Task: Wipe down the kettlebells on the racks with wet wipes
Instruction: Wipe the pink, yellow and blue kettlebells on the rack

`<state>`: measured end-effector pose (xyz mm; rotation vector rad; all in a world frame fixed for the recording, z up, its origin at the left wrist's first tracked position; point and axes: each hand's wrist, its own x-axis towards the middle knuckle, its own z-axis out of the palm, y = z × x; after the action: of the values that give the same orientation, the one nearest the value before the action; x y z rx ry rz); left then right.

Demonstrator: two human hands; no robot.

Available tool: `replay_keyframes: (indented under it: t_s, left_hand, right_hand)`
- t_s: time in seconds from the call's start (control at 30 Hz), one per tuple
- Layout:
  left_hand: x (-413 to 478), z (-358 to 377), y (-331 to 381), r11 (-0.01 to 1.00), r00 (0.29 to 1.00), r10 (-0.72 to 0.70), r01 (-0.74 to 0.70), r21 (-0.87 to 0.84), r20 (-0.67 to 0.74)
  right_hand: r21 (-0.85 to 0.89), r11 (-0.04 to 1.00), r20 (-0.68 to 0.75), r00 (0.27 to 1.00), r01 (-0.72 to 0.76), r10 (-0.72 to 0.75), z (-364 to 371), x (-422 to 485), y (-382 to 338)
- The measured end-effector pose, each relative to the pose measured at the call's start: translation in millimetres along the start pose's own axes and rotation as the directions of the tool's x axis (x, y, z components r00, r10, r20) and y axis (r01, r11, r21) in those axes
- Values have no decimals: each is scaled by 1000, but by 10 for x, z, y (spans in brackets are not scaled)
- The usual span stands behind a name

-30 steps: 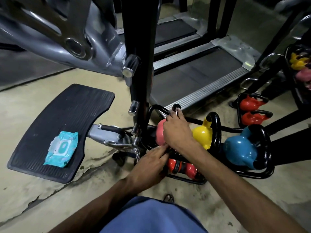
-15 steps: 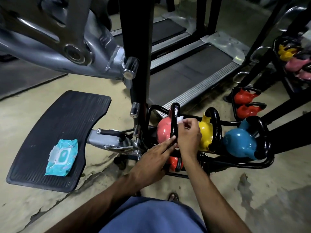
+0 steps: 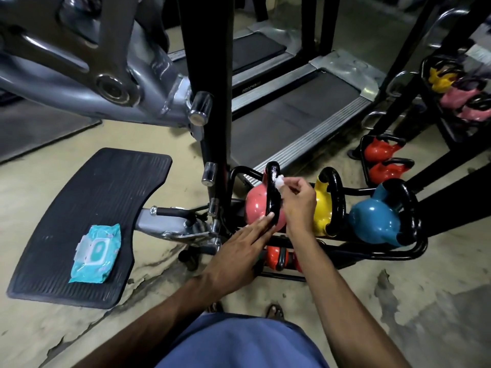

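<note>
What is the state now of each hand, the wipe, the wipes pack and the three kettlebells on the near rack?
pink kettlebell: upright on the rack, touched by both hands' work.
wet wipe: bunched, held against the pink kettlebell's black handle.
right hand: pinches the wet wipe.
left hand: fingers straight, touching the handle's lower part.
yellow kettlebell: upright on the rack, untouched.
blue kettlebell: upright on the rack, untouched.
wet wipes pack: flat on the black footplate, lid looks closed.

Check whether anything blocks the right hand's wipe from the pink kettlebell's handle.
Nothing visible does. The right hand pinches the wipe right at the black handle of the pink kettlebell. The left hand touches the handle lower down, clear of the wipe.
</note>
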<state>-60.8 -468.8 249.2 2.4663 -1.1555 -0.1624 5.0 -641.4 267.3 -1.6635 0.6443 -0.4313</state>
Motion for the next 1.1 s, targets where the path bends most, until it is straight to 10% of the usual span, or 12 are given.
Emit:
replay_keyframes:
  t_s: [0.13, 0.27, 0.33, 0.43, 0.53, 0.67, 0.8, 0.9, 1.0, 1.1]
  left_hand:
    - [4, 45, 11, 999, 1000, -18, 18, 38, -12]
    - [-2, 35, 20, 998, 1000, -18, 18, 67, -11]
    - [-5, 36, 12, 997, 1000, -18, 19, 72, -22]
    - [-7, 59, 15, 998, 999, -26, 28, 63, -29]
    - [3, 95, 31, 997, 999, -38, 40, 62, -38]
    - [10, 133, 41, 996, 999, -45, 47, 79, -22]
    - [3, 86, 58, 996, 999, -48, 47, 80, 13]
    - [8, 79, 75, 996, 999, -44, 43, 72, 10]
    - [7, 87, 75, 996, 999, -41, 40, 82, 6]
    - [0, 102, 71, 994, 999, -48, 48, 100, -1]
  right_hand:
    - [-519, 522, 419, 734, 677, -535, -26, 16, -87]
    - [-514, -72, 782, 433, 855, -449, 88, 109, -188]
    - [-486, -179, 838, 398, 856, -374, 115, 98, -270]
    - [-529, 20, 714, 458, 848, -530, -13, 77, -256]
    - [-490, 524, 417, 715, 697, -561, -197, -53, -137]
    - [-150, 982, 0, 993, 116, -117, -148, -223, 34]
    - [312, 797, 267, 853, -517, 448, -25, -116, -37]
    - [369, 595, 509, 691, -714, 513, -54, 70, -102]
    - [370, 704, 389, 789, -606, 475, -58, 65, -9]
    - [210, 958, 76, 980, -196, 184, -89, -124, 65]
